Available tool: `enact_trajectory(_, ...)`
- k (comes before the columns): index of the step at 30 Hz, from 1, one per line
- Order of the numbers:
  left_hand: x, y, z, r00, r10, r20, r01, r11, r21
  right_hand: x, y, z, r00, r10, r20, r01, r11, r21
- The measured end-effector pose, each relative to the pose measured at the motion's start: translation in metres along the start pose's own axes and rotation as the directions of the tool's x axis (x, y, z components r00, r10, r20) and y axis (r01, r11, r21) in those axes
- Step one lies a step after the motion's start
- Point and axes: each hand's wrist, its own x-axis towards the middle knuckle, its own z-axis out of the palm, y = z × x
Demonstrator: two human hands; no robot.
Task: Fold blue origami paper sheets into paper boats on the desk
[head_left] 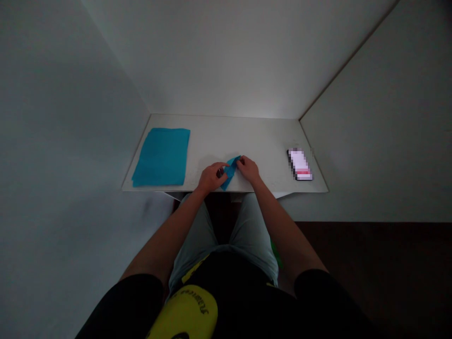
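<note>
Between my two hands is a small folded piece of blue paper [231,170], tilted a little off the white table near its front edge. My left hand [213,177] pinches its left side between thumb and fingers. At the paper's upper right corner, my right hand [248,168] is closed on it with the fingertips. Part of the paper is hidden behind my fingers, so its exact folds are hard to make out.
A stack of blue paper sheets [162,157] lies on the left of the white table [226,127]. Toward the right end lies a phone [300,165] with a lit, blurred screen. Walls [226,56] close in the table at the back and sides.
</note>
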Motion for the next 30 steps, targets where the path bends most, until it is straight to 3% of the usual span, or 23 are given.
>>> enact_trajectory(6,0.005,-0.009,0.006,0.974,-0.116,-0.194,0.081,0.981,-0.177,-0.017,0.024,-0.021,0.976,-0.195,0.101,0.155,0.937,0.314)
enact_trajectory(13,0.008,-0.015,0.007,0.958,-0.178,-0.225,0.113,0.955,-0.275,-0.02,0.044,-0.03,0.971,-0.238,0.028,0.191,0.836,0.514)
enact_trajectory(21,-0.002,-0.014,0.008,0.942,0.009,-0.335,0.0,1.0,0.029,-0.013,0.053,-0.026,0.973,-0.21,-0.097,0.227,0.78,0.583)
enact_trajectory(25,-0.008,-0.009,0.01,0.965,0.133,-0.226,-0.088,0.976,0.2,-0.016,0.051,-0.027,0.969,-0.236,-0.079,0.236,0.77,0.592)
enact_trajectory(30,-0.007,-0.001,0.01,0.987,0.103,-0.127,-0.053,0.936,0.348,-0.021,0.048,-0.028,0.97,-0.243,-0.01,0.199,0.77,0.606)
